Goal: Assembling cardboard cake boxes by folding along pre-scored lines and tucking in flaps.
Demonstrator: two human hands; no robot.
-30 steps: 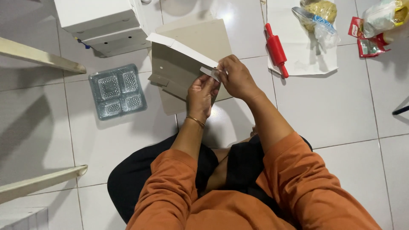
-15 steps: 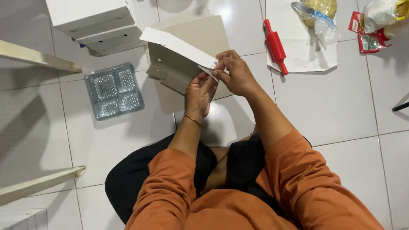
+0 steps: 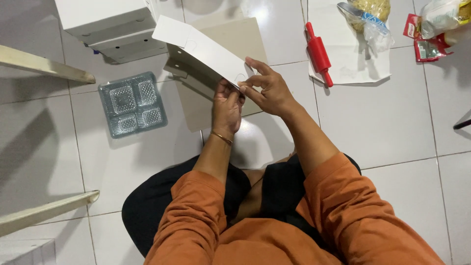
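Presently both hands work one flat white cardboard box blank [image 3: 203, 49], held tilted above the floor at upper centre of the frame. Right hand [image 3: 267, 91] pinches the blank's near corner, thumb and forefinger closed narrow on the edge by a tab slot; left hand [image 3: 226, 109], just below, has its fingertips curled shut on the same corner from underneath.

Judgement on technique: keep the pinch close to the fold line, so the thin card bends along its crease rather than buckling; support the long free end, which overhangs toward the upper left.

Count:
- beige card sheets [image 3: 230, 37] under the blank: one visible, possibly more beneath, cannot tell.
- clear plastic tray [image 3: 131, 104], four compartments: one, left of centre.
- red rolling pin [image 3: 319, 54]: one, upper right, on a white sheet.
- white boxes [image 3: 105, 22]: a stack, upper left; number unclear.
- food packets [image 3: 434, 27]: several, top right corner.
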